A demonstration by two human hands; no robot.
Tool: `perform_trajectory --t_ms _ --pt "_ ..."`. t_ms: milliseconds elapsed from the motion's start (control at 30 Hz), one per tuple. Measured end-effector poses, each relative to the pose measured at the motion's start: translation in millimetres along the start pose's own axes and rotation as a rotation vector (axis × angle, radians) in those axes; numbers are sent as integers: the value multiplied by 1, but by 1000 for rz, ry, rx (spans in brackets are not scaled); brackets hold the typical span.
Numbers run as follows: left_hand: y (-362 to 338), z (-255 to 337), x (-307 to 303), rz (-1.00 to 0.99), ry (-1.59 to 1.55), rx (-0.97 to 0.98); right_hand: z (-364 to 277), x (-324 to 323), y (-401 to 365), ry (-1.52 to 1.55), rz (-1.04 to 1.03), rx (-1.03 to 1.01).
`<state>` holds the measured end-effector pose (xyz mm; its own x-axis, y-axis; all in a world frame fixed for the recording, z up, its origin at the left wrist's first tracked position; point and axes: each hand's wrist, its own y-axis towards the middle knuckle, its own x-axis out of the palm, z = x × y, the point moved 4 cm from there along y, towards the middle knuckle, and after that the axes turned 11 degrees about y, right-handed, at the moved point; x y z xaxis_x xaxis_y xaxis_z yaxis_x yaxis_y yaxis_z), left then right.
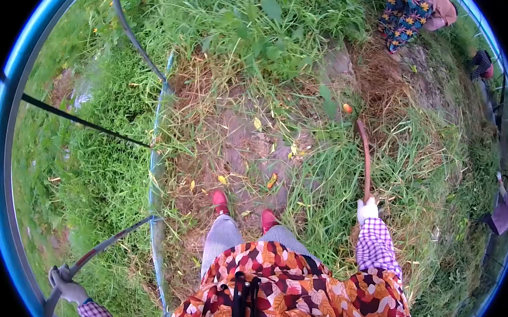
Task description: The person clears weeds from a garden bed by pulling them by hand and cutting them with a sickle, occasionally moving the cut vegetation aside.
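Observation:
My right hand (368, 211), in a white glove, is closed round the lower end of a long, curved brown stick (366, 158) that points forward over the grass. At the lower left, my left hand (68, 285), in a grey glove, has its fingers wrapped round a dark curved bar (110, 241). The bar reaches a pale blue pole (154, 182) lying or running along the grass. Cut grass and straw (201, 127) lie around bare soil in front of my red shoes (220, 201).
A person in a dark floral garment (404, 20) bends at the top right. Another person (481, 64) is behind, and one in purple (500, 214) is at the right edge. Blue curved tubing (4, 88) frames the view. Tall weeds (266, 33) grow ahead.

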<state>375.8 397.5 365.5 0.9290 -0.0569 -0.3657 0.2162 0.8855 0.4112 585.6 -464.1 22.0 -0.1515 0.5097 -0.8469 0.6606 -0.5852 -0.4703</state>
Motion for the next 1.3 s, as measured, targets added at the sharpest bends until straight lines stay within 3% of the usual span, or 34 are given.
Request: perform_trajectory --t_ms 67,133,233,433,533,667,867,1300 --pt "-5 8 6 59 32 -94 -13 15 0 186 -55 -157" --pt "-5 5 8 -30 -62 38 -19 40 6 308 -197 -114" --pt "-13 13 18 19 -104 34 -40 59 -16 453 -364 -148" --pt "-10 5 15 17 -179 32 -39 105 -56 400 -600 -68" --pt "-15 11 19 20 -178 39 -45 101 -86 468 -720 148" --pt "-15 11 19 6 -162 58 -14 116 -72 452 -788 221" --pt "-16 10 20 11 -154 64 8 107 -55 407 -661 309" --pt "-12 6 18 -3 -163 38 -30 107 -67 466 -686 216"
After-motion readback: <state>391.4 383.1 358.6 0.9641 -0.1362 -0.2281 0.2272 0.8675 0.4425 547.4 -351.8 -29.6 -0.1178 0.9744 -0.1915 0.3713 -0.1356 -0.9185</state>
